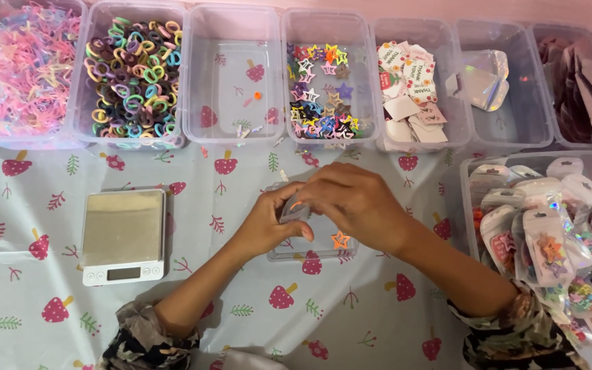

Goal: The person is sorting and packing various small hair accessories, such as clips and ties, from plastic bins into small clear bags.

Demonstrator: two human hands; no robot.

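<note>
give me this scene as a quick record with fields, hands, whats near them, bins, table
left hand: left hand grips a small clear pouch
right hand: right hand on the same pouch from above
under hands: clear tray with an orange star clip
scale: digital scale, left of the hands, nothing on it
back row: bins of hair ties, star clips, cards
right bin: filled pouches
surface: mushroom-print tablecloth

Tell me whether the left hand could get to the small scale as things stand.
Probably yes. The scale sits bare on the tablecloth just left of the left hand, with nothing lying between them. But that hand and the right hand are both busy with a small clear pouch, which it would have to let go of.
</note>
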